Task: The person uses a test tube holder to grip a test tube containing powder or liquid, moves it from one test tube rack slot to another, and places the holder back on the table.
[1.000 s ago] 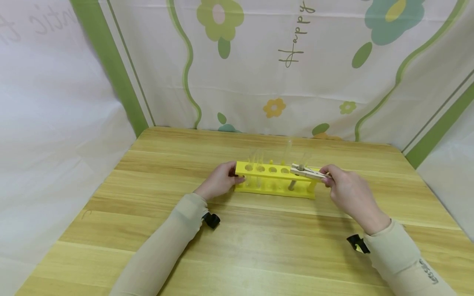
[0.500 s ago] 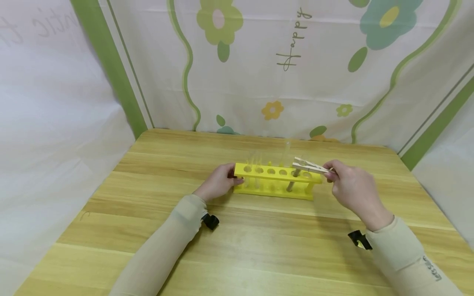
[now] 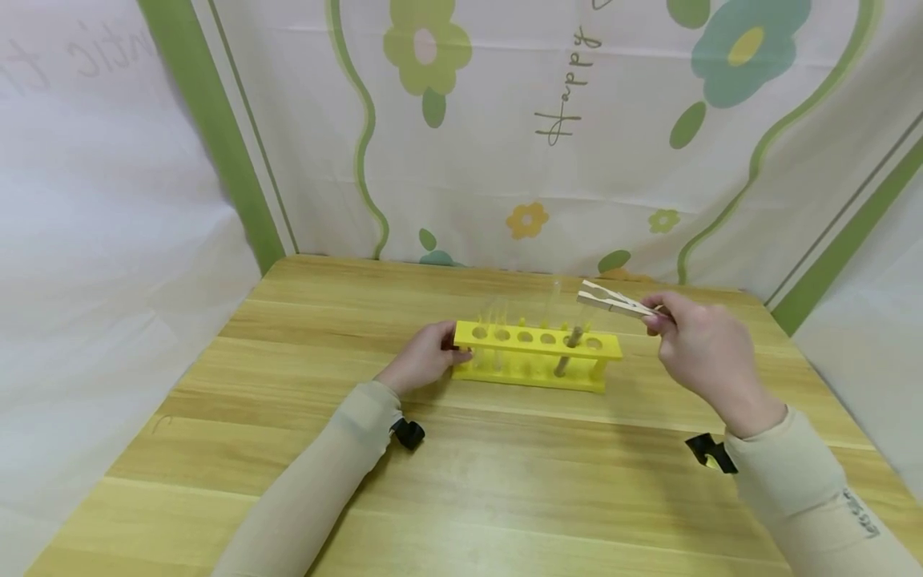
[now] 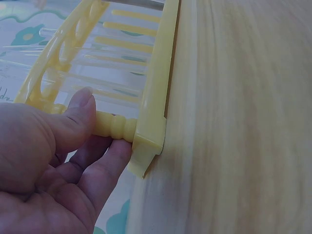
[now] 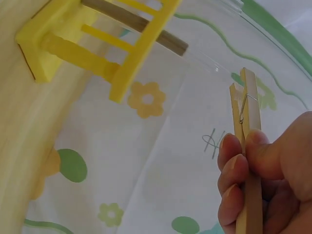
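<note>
A yellow test tube rack (image 3: 535,346) stands on the table. My left hand (image 3: 421,357) grips its left end, thumb and fingers around the end post (image 4: 117,126) in the left wrist view. To the right of the rack and above it, my right hand (image 3: 710,353) pinches a wooden test tube clamp (image 3: 611,303). In the right wrist view the clamp's tips stand slightly apart, with nothing between them. A test tube with brown contents (image 5: 173,43) leans in a hole near the rack's right end. Clear test tubes (image 4: 105,87) sit toward the left end.
The rack stands on a wood-grain table (image 3: 469,489). A white cloth (image 3: 461,160) with printed flowers hangs behind the table and along its sides. Another clear tube (image 3: 555,300) rises behind the rack's top bar. Each wrist carries a black strap mount (image 3: 409,433).
My right hand has lifted the clamp up and to the right, off the brown-filled tube, which now stays in the rack. My left hand keeps its grip on the rack.
</note>
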Demonstrator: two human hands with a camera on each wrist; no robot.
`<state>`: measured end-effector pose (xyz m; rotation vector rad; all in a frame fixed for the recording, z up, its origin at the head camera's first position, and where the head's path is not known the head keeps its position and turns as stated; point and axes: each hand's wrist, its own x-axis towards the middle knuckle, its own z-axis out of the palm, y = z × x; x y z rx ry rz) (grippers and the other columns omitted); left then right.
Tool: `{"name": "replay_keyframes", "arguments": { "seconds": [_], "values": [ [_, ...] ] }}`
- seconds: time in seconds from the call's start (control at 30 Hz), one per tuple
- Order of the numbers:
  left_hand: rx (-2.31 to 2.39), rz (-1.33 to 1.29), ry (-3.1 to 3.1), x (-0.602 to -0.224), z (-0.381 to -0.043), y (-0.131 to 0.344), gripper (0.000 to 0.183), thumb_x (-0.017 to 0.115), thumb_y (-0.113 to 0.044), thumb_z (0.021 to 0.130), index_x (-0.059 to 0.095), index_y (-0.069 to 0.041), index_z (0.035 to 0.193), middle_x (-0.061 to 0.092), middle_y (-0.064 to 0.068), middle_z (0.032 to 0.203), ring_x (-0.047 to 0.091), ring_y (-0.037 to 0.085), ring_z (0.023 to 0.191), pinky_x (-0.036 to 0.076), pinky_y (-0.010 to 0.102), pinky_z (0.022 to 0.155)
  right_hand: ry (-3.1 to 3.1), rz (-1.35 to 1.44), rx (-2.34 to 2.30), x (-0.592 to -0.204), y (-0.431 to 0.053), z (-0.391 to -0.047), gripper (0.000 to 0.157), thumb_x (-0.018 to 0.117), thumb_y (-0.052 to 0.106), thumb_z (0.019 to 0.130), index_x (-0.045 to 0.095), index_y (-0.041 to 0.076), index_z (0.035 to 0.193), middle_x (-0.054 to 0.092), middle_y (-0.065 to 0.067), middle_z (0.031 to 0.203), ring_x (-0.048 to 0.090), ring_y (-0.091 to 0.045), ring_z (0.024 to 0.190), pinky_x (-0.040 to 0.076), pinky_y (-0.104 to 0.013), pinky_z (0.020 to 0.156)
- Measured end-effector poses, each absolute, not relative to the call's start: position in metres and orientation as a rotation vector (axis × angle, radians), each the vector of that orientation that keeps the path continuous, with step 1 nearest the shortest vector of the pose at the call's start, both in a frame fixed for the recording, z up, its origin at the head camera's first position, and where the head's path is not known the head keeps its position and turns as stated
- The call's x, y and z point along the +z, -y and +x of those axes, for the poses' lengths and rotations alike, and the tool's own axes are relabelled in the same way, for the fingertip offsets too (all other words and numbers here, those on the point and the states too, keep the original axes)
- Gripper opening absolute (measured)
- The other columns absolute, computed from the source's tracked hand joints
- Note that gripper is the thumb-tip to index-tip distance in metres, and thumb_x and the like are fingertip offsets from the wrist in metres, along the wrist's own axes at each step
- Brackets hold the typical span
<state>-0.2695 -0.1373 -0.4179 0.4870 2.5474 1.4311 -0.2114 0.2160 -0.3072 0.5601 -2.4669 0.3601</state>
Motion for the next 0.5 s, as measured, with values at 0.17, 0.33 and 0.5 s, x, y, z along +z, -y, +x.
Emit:
{"name": "replay_keyframes", "arguments": {
  "seconds": [0.17, 0.33, 0.5],
  "values": [
    [1.434, 0.473, -2.539, -0.417, -0.269, 0.137, 0.010, 0.067, -0.015, 0.096, 0.063, -0.013, 0.105, 0.064, 0.002, 0.094, 0.056, 0.019, 0.082, 0.049, 0.032, 0.074, 2.423, 0.561, 0.381, -0.298, -0.219, -0.209, 0.016, 0.063, -0.007, 0.088, 0.068, -0.002, 0.103, 0.071, -0.015, 0.075, 0.031, -0.010, 0.036, 0.023, -0.029, 0.036],
    [1.438, 0.475, -2.528, -0.417, -0.268, 0.138, 0.010, 0.067, -0.015, 0.096, 0.063, -0.012, 0.105, 0.064, 0.002, 0.095, 0.057, 0.019, 0.082, 0.050, 0.032, 0.074, 2.398, 0.539, 0.374, -0.293, -0.226, -0.208, 0.016, 0.069, -0.001, 0.088, 0.067, -0.002, 0.104, 0.071, -0.016, 0.075, 0.037, -0.012, 0.039, 0.027, -0.030, 0.037],
    [1.433, 0.466, -2.535, -0.416, -0.268, 0.137, 0.009, 0.067, -0.015, 0.096, 0.063, -0.012, 0.104, 0.063, 0.002, 0.095, 0.056, 0.019, 0.082, 0.049, 0.032, 0.074, 2.439, 0.504, 0.408, -0.289, -0.235, -0.206, 0.023, 0.072, 0.005, 0.090, 0.066, -0.003, 0.110, 0.071, -0.018, 0.079, 0.047, -0.016, 0.044, 0.034, -0.033, 0.042]
  ]
}}
